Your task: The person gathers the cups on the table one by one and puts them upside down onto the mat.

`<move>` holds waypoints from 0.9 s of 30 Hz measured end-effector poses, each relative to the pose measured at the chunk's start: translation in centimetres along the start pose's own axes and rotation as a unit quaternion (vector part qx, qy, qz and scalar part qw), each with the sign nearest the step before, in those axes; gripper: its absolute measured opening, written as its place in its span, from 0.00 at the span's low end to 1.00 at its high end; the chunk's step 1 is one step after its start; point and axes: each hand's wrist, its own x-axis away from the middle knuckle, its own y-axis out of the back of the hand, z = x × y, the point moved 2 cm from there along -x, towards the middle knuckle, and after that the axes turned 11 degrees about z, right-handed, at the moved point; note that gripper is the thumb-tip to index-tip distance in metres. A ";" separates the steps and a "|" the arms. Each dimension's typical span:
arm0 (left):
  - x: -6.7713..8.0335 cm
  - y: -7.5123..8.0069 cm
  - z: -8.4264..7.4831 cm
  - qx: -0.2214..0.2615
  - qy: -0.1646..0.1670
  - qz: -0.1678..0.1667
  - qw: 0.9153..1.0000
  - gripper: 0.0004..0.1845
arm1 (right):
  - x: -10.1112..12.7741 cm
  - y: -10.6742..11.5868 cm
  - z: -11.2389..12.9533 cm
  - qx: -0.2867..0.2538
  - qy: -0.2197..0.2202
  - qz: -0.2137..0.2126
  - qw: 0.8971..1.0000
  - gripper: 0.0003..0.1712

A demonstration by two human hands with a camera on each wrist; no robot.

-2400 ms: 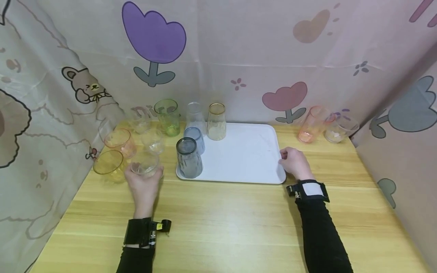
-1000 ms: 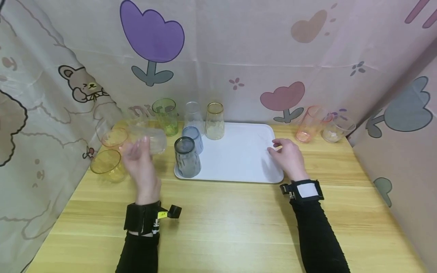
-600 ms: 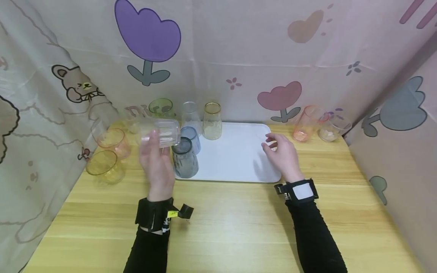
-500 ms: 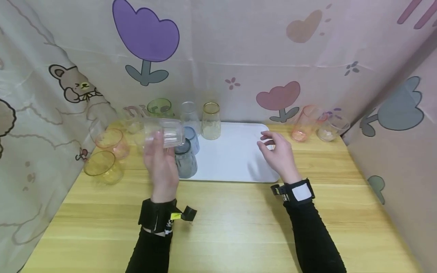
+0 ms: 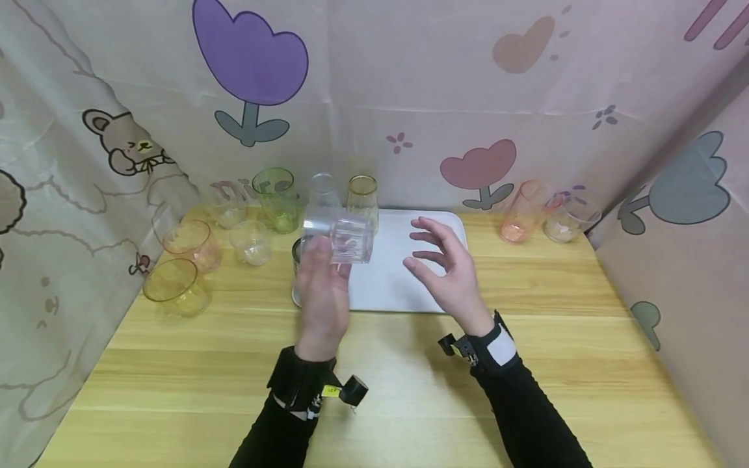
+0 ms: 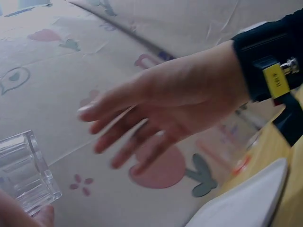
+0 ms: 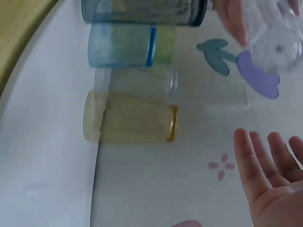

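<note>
My left hand (image 5: 323,286) grips a clear ribbed glass (image 5: 341,238), tipped on its side, in the air over the left part of the white tray (image 5: 409,286). The left wrist view has this glass (image 6: 23,177) at its lower left. My right hand (image 5: 445,268) hovers open over the tray's middle, fingers spread toward the glass and holding nothing; its fingers (image 6: 123,127) show in the left wrist view too. On the tray's left side stand a grey cup (image 7: 142,10), a blue cup (image 7: 125,46), a clear cup (image 7: 137,81) and a gold-rimmed cup (image 5: 363,195), all upside down.
Left of the tray on the wooden table (image 5: 374,377) stand a green cup (image 5: 275,198), a small clear cup (image 5: 250,242), a pink cup (image 5: 192,244) and a yellow cup (image 5: 175,286). At the back right are an orange-pink cup (image 5: 523,211) and a clear cup (image 5: 564,220). Printed cloth walls close three sides.
My left hand lifted the clear glass from the table's left side, tipped it sideways and carried it right over the tray. My right hand left the tray's edge and moved left, opening.
</note>
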 end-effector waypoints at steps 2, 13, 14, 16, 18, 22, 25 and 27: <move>0.2 -0.3 0.6 0.008 0.016 0.006 1.000 0.28 | 0.0 -0.4 0.2 -0.008 0.016 0.006 1.000 0.44; 1.1 -1.2 2.9 -0.009 0.077 0.022 0.997 0.39 | 0.3 -2.6 0.6 -0.021 0.088 -0.006 0.996 0.52; 1.1 -1.1 3.0 -0.012 0.080 0.022 0.997 0.39 | 0.3 -2.7 0.6 -0.020 0.089 -0.007 0.996 0.52; 1.1 -1.1 3.1 -0.016 0.084 0.021 0.996 0.41 | 0.4 -3.0 0.5 -0.019 0.089 -0.009 0.996 0.51; 1.2 -1.0 3.2 -0.018 0.087 0.018 0.996 0.43 | 0.4 -3.2 0.4 -0.020 0.089 -0.013 0.996 0.49; 1.0 -1.0 3.2 -0.014 0.090 0.019 0.996 0.45 | 0.2 -3.3 0.5 -0.024 0.094 -0.022 0.995 0.47; 0.9 -1.0 3.1 -0.010 0.093 0.023 0.995 0.48 | 0.1 -3.2 0.5 -0.025 0.099 -0.023 0.994 0.47; 0.8 -1.0 2.9 -0.007 0.094 0.028 0.995 0.52 | 0.0 -3.1 0.6 -0.032 0.102 -0.024 0.994 0.47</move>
